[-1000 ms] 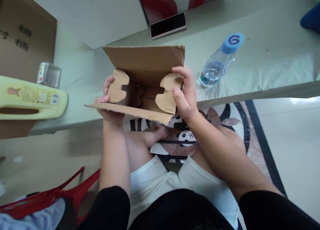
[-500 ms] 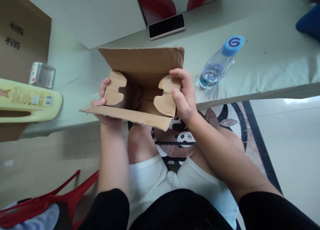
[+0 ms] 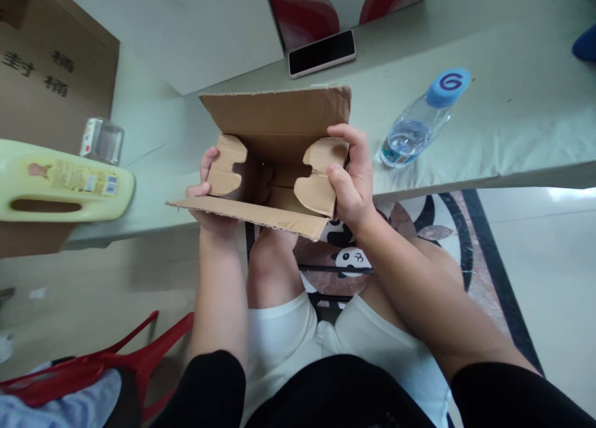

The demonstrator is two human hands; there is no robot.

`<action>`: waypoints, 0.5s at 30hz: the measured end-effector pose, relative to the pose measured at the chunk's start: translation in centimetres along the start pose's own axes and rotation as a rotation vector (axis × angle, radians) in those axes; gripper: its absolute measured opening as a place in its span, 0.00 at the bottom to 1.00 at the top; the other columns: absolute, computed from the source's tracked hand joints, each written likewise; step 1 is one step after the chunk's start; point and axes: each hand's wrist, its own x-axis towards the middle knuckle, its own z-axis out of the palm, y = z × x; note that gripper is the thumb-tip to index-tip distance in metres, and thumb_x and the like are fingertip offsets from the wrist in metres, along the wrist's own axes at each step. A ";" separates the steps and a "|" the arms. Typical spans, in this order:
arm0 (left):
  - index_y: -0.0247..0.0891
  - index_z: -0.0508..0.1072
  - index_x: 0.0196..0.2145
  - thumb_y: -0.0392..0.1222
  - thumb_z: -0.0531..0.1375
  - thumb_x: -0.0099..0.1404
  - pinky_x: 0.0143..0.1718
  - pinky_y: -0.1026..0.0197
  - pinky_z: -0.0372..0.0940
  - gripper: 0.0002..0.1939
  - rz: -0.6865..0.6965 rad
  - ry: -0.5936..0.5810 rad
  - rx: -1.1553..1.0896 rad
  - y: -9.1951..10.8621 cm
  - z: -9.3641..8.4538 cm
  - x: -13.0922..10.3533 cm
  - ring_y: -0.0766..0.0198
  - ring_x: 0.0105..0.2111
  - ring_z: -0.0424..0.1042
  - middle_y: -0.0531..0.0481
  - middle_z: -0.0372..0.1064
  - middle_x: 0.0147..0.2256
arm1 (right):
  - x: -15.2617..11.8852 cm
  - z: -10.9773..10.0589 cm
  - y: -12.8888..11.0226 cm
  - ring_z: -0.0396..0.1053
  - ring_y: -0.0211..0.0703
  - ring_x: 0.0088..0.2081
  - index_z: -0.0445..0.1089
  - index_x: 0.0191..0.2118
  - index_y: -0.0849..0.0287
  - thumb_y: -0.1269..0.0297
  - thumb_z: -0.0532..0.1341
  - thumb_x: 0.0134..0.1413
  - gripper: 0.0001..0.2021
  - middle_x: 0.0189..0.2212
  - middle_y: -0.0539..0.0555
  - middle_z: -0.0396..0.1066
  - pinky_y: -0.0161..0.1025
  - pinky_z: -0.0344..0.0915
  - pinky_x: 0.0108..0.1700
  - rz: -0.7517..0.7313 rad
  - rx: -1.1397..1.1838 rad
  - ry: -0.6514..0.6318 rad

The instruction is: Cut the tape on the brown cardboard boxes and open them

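A small brown cardboard box (image 3: 279,114) is held above my lap with its top facing me and its flaps spread apart. The two long flaps stand at the far and near sides; two short notched flaps lean in from the ends. Inside, the part that shows holds nothing. My left hand (image 3: 209,195) grips the left end, its thumb and fingers wrapped round the edge. At the right end my right hand (image 3: 351,173) pinches the notched flap and the wall between thumb and fingers. The box's underside is hidden.
On the cloth-covered table (image 3: 503,130) are a water bottle (image 3: 414,123), a phone (image 3: 322,53), a clear small container (image 3: 102,141) and a yellow jug (image 3: 65,182). Large cartons (image 3: 60,61) stand behind. A red chair (image 3: 135,366) is at lower left.
The whole view has shifted, so everything sits slightly farther right. Both hands keep the same hold on the cardboard box, whose flaps stay spread.
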 end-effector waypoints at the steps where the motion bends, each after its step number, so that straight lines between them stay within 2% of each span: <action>1: 0.46 0.77 0.50 0.48 0.59 0.53 0.65 0.41 0.60 0.25 0.004 -0.014 -0.009 0.0 -0.1 0.0 0.48 0.60 0.66 0.49 0.72 0.55 | -0.1 0.1 0.0 0.66 0.51 0.56 0.60 0.59 0.47 0.52 0.50 0.66 0.18 0.54 0.53 0.65 0.55 0.65 0.60 0.010 0.010 0.007; 5: 0.44 0.76 0.50 0.47 0.60 0.54 0.65 0.45 0.59 0.25 0.019 -0.022 -0.026 -0.1 -0.1 0.0 0.50 0.59 0.66 0.49 0.71 0.55 | -0.4 0.4 0.0 0.68 0.51 0.54 0.51 0.64 0.41 0.47 0.51 0.64 0.25 0.53 0.53 0.64 0.56 0.67 0.58 0.043 0.081 0.035; 9: 0.42 0.75 0.50 0.46 0.58 0.54 0.64 0.45 0.60 0.25 0.022 -0.025 -0.050 -0.1 0.1 -0.1 0.50 0.57 0.68 0.48 0.72 0.54 | -0.3 0.4 -0.1 0.70 0.49 0.47 0.41 0.69 0.37 0.48 0.54 0.63 0.32 0.51 0.52 0.65 0.54 0.69 0.54 0.029 0.127 0.014; 15: 0.44 0.74 0.51 0.48 0.58 0.55 0.62 0.46 0.61 0.25 0.001 -0.004 -0.012 0.1 0.3 -0.4 0.50 0.58 0.67 0.48 0.71 0.55 | -0.6 0.3 0.4 0.68 0.56 0.56 0.31 0.71 0.41 0.39 0.50 0.61 0.39 0.55 0.56 0.64 0.60 0.63 0.62 0.167 0.097 -0.048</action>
